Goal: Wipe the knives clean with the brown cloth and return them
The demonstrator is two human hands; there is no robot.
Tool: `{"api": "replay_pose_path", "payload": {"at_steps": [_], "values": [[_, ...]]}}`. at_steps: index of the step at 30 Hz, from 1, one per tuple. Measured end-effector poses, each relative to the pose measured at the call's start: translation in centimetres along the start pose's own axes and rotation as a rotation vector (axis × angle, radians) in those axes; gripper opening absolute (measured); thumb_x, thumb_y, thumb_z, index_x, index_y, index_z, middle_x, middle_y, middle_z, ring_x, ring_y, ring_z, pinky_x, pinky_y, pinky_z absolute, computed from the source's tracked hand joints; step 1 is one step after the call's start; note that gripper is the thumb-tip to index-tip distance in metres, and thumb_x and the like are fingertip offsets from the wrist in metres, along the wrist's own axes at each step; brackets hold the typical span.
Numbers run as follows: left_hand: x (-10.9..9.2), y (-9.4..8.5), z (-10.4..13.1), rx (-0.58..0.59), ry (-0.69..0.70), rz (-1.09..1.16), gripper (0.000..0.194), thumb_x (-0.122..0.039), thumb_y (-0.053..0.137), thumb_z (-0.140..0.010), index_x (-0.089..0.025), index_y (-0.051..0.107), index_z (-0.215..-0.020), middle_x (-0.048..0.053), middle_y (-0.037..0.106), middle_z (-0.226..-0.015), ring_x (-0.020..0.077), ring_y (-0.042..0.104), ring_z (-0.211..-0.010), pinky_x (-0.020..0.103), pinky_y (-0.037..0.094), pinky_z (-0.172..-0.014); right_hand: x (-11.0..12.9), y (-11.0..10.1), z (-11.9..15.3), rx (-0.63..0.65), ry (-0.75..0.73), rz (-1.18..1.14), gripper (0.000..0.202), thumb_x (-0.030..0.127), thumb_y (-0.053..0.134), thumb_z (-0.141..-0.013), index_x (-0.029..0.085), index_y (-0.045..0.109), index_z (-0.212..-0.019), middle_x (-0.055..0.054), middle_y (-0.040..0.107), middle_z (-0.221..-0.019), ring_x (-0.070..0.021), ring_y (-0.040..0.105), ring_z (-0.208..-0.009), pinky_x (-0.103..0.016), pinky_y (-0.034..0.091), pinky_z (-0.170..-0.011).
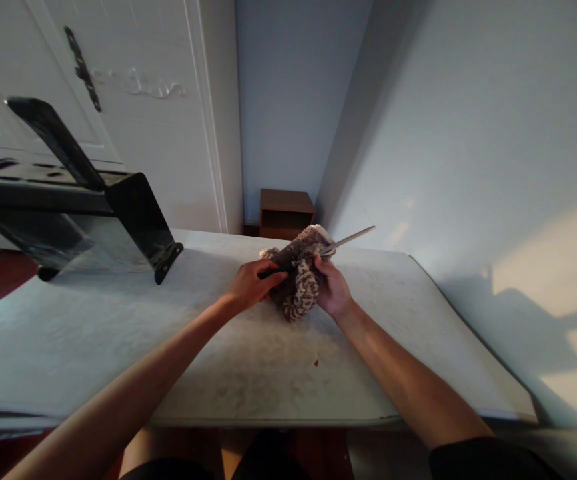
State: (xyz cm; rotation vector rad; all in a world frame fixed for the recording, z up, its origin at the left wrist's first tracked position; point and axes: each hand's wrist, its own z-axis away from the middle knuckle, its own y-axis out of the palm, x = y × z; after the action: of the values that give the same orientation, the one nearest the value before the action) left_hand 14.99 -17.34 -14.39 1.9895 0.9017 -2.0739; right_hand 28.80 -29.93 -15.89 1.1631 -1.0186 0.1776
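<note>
Near the middle of the white table, my left hand (254, 283) grips the dark handle of a knife (351, 238). The knife's narrow blade points up and to the right, out past a brown and cream fluffy cloth (302, 293). My right hand (332, 285) is closed on the cloth from the right, its thumb by the blade. Folds of the cloth cover part of the blade and hang below both hands.
A black knife rack with clear sides (133, 193) stands on the left of the table (248, 380). A small dark crumb (316, 363) lies before my hands. Behind are a white cabinet (168, 133), a brown box-shaped stand (287, 201) and, at right, a wall (468, 133).
</note>
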Motion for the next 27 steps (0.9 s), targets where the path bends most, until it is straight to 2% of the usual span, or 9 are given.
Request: {"api": "replay_pose_path", "payload": {"at_steps": [3, 6, 11, 15, 18, 23, 27], "values": [[0.8, 0.4, 0.0, -0.036, 0.043, -0.077, 0.037, -0.053, 0.057, -0.081, -0.016, 0.064, -0.086, -0.001, 0.059, -0.065, 0.0110, 0.052, -0.049, 0.022, 0.038, -0.045, 0.2, 0.4, 0.2, 0.002, 0.001, 0.041, 0.028, 0.032, 0.075, -0.072, 0.023, 0.061, -0.095, 0.001, 0.071, -0.087, -0.0209, 0.067, -0.090, -0.036, 0.054, -0.086], [1.4, 0.8, 0.2, -0.133, 0.127, -0.161, 0.035, -0.050, 0.054, -0.084, -0.016, 0.064, -0.087, 0.001, 0.065, -0.076, 0.0145, 0.058, -0.067, 0.023, 0.041, -0.057, 0.6, 0.7, 0.4, -0.006, 0.032, 0.046, 0.027, 0.035, 0.070, -0.076, 0.022, 0.063, -0.098, 0.000, 0.072, -0.089, -0.0222, 0.066, -0.094, -0.037, 0.053, -0.087], [1.9, 1.2, 0.7, -0.258, 0.157, -0.256, 0.034, -0.047, 0.054, -0.085, -0.017, 0.065, -0.094, 0.004, 0.069, -0.087, 0.0191, 0.062, -0.079, 0.027, 0.044, -0.070, 1.3, 1.2, 0.3, -0.124, 0.060, 0.043, 0.016, 0.024, 0.063, -0.080, 0.019, 0.066, -0.095, -0.001, 0.072, -0.084, -0.0180, 0.067, -0.077, -0.032, 0.054, -0.082], [2.1, 1.0, 0.8, -0.313, 0.173, -0.309, 0.034, -0.047, 0.055, -0.085, -0.018, 0.064, -0.099, 0.005, 0.069, -0.090, 0.0200, 0.063, -0.082, 0.029, 0.046, -0.076, 1.6, 1.1, 0.1, -0.209, 0.124, -0.007, 0.023, 0.033, 0.052, -0.090, 0.016, 0.067, -0.090, -0.004, 0.072, -0.077, -0.0197, 0.067, -0.074, -0.035, 0.055, -0.081], [2.1, 1.0, 0.8, -0.333, 0.178, -0.306, 0.032, -0.047, 0.056, -0.085, -0.019, 0.063, -0.099, 0.004, 0.069, -0.092, 0.0200, 0.063, -0.083, 0.030, 0.047, -0.079, 1.7, 0.7, -0.1, -0.169, 0.109, -0.027, 0.024, 0.035, 0.051, -0.089, 0.017, 0.068, -0.090, -0.004, 0.072, -0.079, -0.0221, 0.068, -0.083, -0.039, 0.054, -0.085], [2.2, 1.0, 0.6, -0.342, 0.169, -0.270, 0.033, -0.048, 0.056, -0.084, -0.019, 0.062, -0.099, 0.004, 0.068, -0.090, 0.0195, 0.062, -0.082, 0.029, 0.047, -0.076, 1.8, 0.7, 0.2, -0.069, 0.090, -0.016, 0.024, 0.039, 0.057, -0.086, 0.019, 0.067, -0.094, -0.004, 0.073, -0.093, -0.0221, 0.065, -0.100, -0.038, 0.050, -0.094], [2.3, 0.8, 0.5, -0.307, 0.178, -0.203, 0.033, -0.049, 0.057, -0.083, -0.019, 0.061, -0.095, 0.003, 0.067, -0.087, 0.0178, 0.061, -0.079, 0.027, 0.046, -0.072, 1.6, 1.3, 0.6, -0.057, 0.044, 0.056, 0.021, 0.037, 0.060, -0.083, 0.022, 0.065, -0.098, -0.002, 0.072, -0.096, -0.0223, 0.064, -0.100, -0.039, 0.051, -0.091]]}}
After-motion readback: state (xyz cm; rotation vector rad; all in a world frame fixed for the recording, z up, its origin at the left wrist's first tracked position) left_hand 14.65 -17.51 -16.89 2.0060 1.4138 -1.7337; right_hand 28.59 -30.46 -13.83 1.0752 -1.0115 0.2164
